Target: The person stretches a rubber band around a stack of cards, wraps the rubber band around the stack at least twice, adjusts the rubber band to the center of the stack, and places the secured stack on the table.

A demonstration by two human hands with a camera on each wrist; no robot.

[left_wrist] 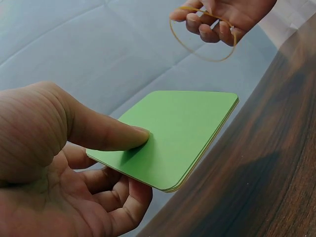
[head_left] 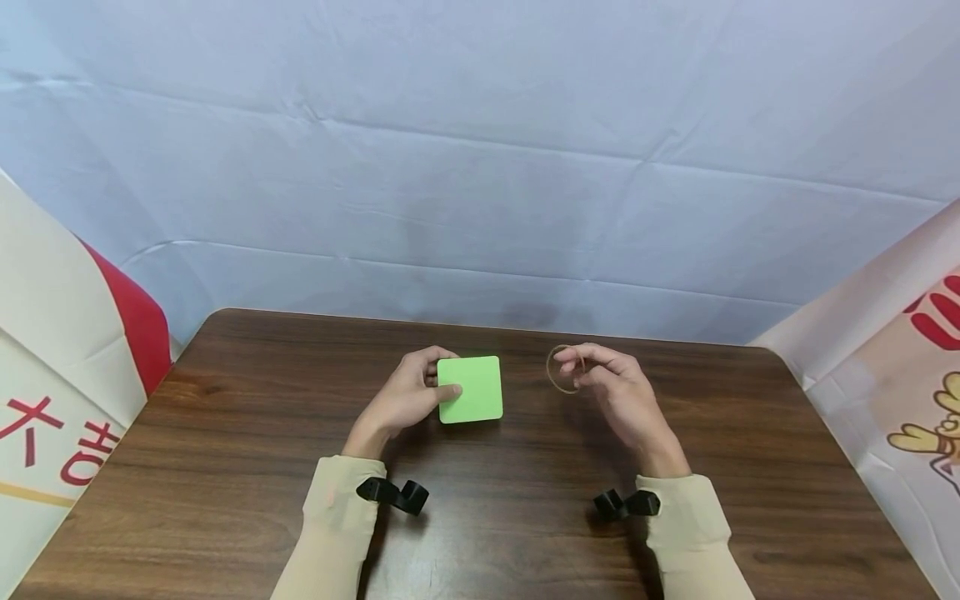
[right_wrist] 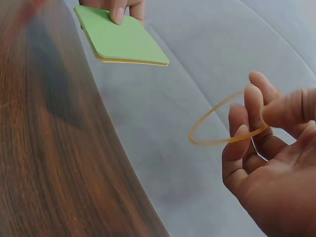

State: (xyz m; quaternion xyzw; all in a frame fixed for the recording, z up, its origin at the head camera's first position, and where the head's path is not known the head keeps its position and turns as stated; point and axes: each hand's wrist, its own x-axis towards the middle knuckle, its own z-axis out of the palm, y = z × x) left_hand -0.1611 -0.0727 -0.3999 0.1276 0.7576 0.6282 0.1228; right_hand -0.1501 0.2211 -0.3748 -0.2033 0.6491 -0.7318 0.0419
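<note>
My left hand grips a thin stack of square, round-cornered green cards. The thumb presses on the top card, and the other fingers curl beneath, as the left wrist view shows of the cards. Yellowish edges show under the green in the right wrist view of the stack. To the right, my right hand pinches a thin tan rubber band between thumb and fingers. The band hangs in an open loop, apart from the cards. Both hands are held above the table.
A dark wood-grain table lies under both arms, its far edge just beyond the hands. Behind it hangs a pale creased cloth. Printed banners stand at the left and right. Black wrist straps sit on the light sleeves.
</note>
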